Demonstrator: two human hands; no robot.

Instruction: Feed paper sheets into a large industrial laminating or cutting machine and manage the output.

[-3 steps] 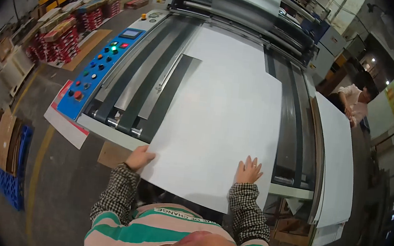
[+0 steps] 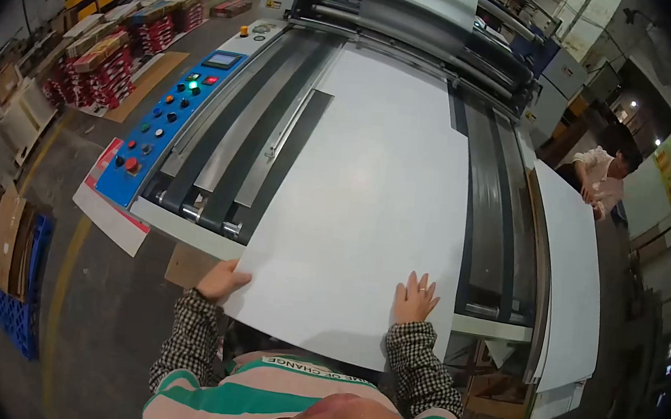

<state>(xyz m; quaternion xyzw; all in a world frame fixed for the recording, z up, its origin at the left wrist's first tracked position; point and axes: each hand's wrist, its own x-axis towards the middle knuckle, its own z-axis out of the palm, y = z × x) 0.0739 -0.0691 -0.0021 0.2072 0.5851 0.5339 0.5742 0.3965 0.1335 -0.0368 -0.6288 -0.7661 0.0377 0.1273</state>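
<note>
A large white sheet (image 2: 349, 235) of paper or thin board lies over the dark belts of a machine's feed table (image 2: 178, 230), its near edge overhanging toward me. My left hand (image 2: 223, 279) grips the sheet's near left edge, thumb on top and the other fingers hidden beneath. Near the lower right of the sheet, my right hand (image 2: 416, 298) rests flat on the surface with fingers spread. Beyond, a second white sheet (image 2: 398, 81) lies partly under the first and reaches toward the rollers (image 2: 490, 58).
A blue control panel (image 2: 166, 122) with buttons runs along the table's left side. White sheets (image 2: 570, 275) are stacked at the right, with a person (image 2: 601, 176) behind them. Cardboard (image 2: 6, 244) on a blue pallet (image 2: 17, 323) stands left; red-and-white stacks (image 2: 105, 71) are farther back.
The near sheet has shifted left, carried with both hands. My left hand still grips its edge, and my right hand still lies flat on it.
</note>
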